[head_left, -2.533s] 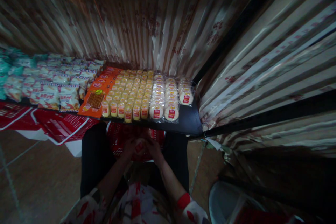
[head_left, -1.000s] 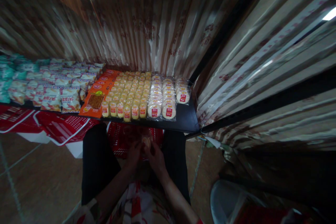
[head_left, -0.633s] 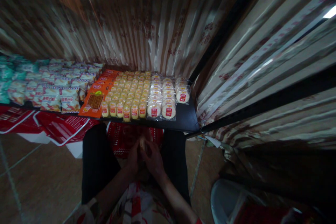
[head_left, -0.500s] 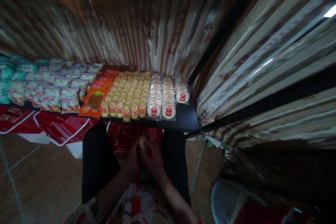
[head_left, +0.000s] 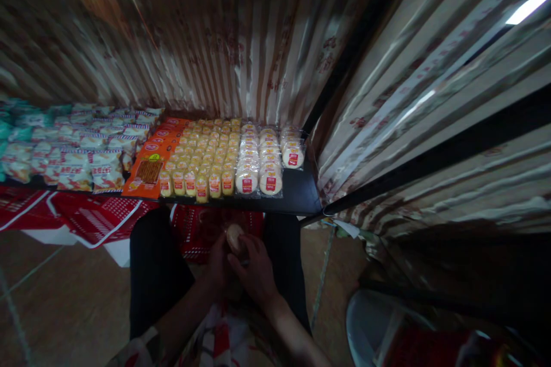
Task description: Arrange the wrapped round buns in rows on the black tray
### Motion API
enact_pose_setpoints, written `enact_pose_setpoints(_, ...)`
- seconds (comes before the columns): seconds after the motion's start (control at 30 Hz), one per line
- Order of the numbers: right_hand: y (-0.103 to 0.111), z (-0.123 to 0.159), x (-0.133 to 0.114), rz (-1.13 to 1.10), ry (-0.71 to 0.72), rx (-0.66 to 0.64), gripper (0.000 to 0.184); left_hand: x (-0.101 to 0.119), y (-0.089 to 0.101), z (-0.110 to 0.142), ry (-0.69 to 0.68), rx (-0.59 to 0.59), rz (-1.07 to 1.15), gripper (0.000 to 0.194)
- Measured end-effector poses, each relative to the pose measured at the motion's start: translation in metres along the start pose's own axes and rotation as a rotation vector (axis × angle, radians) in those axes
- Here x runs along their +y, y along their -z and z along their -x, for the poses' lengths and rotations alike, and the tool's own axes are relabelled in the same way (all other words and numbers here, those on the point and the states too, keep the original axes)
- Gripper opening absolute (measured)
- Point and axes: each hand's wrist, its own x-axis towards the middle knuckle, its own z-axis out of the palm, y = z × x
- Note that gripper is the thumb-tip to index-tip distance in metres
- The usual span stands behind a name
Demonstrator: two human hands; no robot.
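Between my legs, a round pale wrapped cake [head_left: 235, 237] is held up with its flat face partly showing. My left hand [head_left: 218, 261] grips it from the left, its fingers mostly in shadow. From the right, my right hand [head_left: 257, 269] closes on its edge with thumb and fingers. Similar round white cakes in clear wrappers [head_left: 270, 179] stand in rows on the black shelf [head_left: 297, 195] in front. Beside those are rows of small yellow wrapped cakes [head_left: 201, 186].
An orange snack packet [head_left: 148, 169] and white snack bags [head_left: 107, 169] line the shelf's left part, with teal bags [head_left: 17, 133] farther left. Red baskets [head_left: 92, 215] sit below. A black post [head_left: 413, 160] crosses at right, above a pale tub [head_left: 359, 321].
The cake in my hands has turned so that more of its round face shows. The view has shifted slightly, moving the shelf goods a little left and down.
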Motion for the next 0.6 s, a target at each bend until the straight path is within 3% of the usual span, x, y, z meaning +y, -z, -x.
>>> enact_pose_setpoints(0.23,0.016,-0.003,-0.003,0.063,0.015,0.048,0.027,0.0,-0.012,0.011,0.114,-0.03,0.023,0.025)
enact_pose_setpoints(0.4,0.028,-0.004,0.002,-0.053,-0.024,0.088,0.034,-0.004,-0.019,0.013,0.031,-0.092,-0.075,0.018)
enact_pose_setpoints(0.6,0.045,-0.008,0.01,-0.159,-0.086,0.138,0.037,-0.009,-0.024,0.013,-0.073,-0.196,-0.168,0.031)
